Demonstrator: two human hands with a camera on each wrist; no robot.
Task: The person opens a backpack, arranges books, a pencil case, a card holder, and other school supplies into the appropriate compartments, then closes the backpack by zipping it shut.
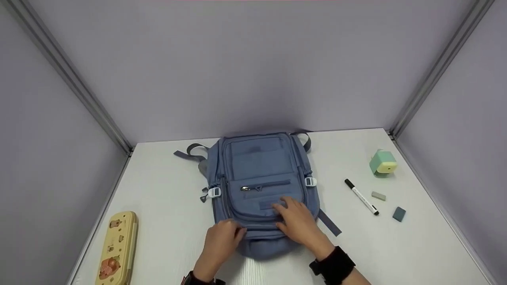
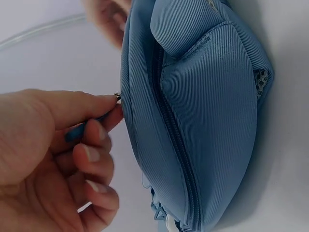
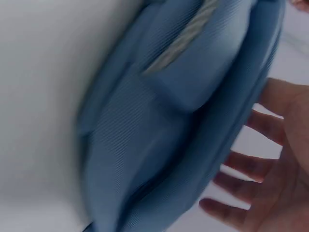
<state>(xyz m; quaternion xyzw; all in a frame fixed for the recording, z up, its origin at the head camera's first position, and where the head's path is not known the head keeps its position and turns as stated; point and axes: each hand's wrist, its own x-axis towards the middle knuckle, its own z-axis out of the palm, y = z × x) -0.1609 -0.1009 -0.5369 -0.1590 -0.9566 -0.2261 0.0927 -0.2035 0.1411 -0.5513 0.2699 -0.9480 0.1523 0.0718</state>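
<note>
From the head view the blue backpack lies flat at the table's centre, front up, and my right hand rests spread and flat on its lower pocket to pin it down; my left hand works the edge at 7 o'clock. The left wrist view shows why — thumb and forefinger pinch a zipper pull at the seam. The right wrist view is blurred, fingers loose, gripping nothing — the marker sits at 3 o'clock

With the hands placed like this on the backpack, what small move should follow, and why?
Probably draw the zipper pull along its track: the left hand pinches it at the backpack edge, the zip looks closed, and the right hand lies flat on the front.
</note>
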